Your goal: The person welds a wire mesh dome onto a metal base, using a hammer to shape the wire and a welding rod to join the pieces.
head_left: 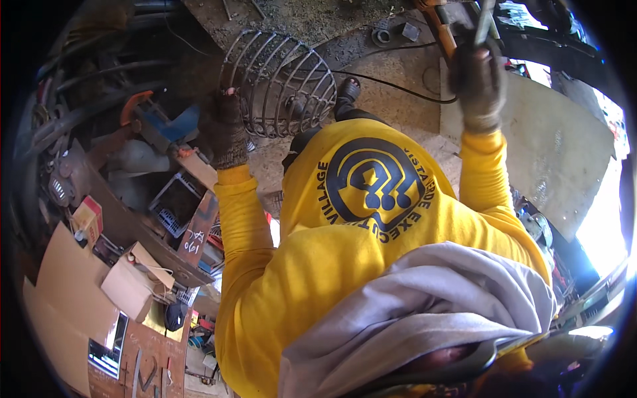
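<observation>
A curved cage of welded metal rods [285, 83] rests beside my knees, its ribs bowed outward like a basket. My left hand [227, 129], in a dark fingerless glove, is closed at the cage's left side, its fingertips on the rim. My right hand [476, 86] is raised at the upper right, gloved and slightly blurred, wrapped round a grey bar-like handle [486, 23]. The far end of that handle runs out of the picture, so its kind is hidden. Just left of this hand stands an orange tool part [441, 30].
A dusty worktop [292, 16] lies beyond the cage. A black cable [391, 81] crosses the floor toward the right hand. On the left are a blue clamp-like tool [169, 126], a plastic crate [176, 205] and cardboard [70, 298]. A pale sheet [531, 132] leans at the right.
</observation>
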`<control>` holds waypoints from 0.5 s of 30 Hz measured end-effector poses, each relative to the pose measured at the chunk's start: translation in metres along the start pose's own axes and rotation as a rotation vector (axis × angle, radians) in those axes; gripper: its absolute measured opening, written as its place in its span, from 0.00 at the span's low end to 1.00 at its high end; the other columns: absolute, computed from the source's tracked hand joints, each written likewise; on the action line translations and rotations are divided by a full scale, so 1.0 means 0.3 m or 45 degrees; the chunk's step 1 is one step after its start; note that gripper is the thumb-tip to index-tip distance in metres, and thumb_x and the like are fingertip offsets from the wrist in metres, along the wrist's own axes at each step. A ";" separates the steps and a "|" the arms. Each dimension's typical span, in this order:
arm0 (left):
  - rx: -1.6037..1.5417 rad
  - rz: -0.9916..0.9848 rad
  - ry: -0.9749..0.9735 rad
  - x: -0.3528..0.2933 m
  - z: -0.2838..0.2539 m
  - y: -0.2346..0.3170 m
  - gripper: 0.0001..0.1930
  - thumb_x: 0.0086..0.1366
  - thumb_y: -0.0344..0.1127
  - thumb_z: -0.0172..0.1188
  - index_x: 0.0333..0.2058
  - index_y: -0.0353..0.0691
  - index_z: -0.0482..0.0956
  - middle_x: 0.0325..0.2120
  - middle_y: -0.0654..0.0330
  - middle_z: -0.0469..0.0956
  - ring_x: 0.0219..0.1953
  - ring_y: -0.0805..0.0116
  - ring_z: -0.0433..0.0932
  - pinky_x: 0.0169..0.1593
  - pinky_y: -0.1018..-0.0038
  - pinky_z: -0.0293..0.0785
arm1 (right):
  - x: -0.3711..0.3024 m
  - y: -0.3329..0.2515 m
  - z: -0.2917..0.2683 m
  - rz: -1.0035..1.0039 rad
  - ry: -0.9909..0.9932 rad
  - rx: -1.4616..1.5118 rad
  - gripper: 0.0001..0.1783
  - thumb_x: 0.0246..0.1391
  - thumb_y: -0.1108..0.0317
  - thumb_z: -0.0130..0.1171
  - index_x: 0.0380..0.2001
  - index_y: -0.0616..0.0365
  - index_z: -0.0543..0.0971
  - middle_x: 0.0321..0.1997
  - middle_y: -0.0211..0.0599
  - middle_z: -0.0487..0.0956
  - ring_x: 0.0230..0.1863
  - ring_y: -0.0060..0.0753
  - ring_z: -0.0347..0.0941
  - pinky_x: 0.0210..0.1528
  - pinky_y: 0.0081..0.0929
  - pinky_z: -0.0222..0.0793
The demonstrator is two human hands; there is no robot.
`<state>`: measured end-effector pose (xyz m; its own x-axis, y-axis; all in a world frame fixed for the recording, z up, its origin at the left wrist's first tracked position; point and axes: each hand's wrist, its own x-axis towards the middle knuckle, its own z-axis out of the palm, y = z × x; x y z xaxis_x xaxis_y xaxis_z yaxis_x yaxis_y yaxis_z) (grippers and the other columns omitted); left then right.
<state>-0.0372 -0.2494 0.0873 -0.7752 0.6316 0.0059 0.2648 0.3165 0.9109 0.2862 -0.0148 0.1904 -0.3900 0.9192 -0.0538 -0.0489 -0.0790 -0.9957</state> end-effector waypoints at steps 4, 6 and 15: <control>0.099 -0.081 -0.065 0.001 0.021 0.076 0.19 0.65 0.47 0.64 0.42 0.34 0.80 0.36 0.55 0.82 0.40 0.66 0.79 0.47 0.70 0.71 | -0.134 0.027 0.163 0.252 -0.210 -0.629 0.14 0.64 0.61 0.57 0.47 0.58 0.77 0.23 0.30 0.76 0.23 0.21 0.71 0.26 0.24 0.69; 0.153 -0.036 -0.053 -0.006 0.046 0.141 0.20 0.66 0.48 0.62 0.40 0.34 0.81 0.35 0.51 0.83 0.38 0.58 0.80 0.45 0.68 0.72 | -0.162 0.079 0.180 0.179 -0.272 -0.766 0.15 0.64 0.60 0.57 0.47 0.59 0.76 0.24 0.36 0.78 0.24 0.28 0.75 0.28 0.28 0.71; 0.401 0.019 -0.088 -0.004 0.083 0.106 0.23 0.65 0.55 0.61 0.38 0.36 0.81 0.31 0.49 0.82 0.34 0.51 0.81 0.38 0.61 0.74 | -0.194 0.051 0.236 -0.058 -0.351 -1.121 0.15 0.65 0.63 0.51 0.50 0.59 0.77 0.24 0.38 0.77 0.24 0.33 0.77 0.29 0.30 0.71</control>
<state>-0.0136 -0.2223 0.1059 -0.7322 0.6808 -0.0195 0.4485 0.5035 0.7384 0.2432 -0.0968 0.1836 -0.6154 0.7811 -0.1059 0.6036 0.3806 -0.7006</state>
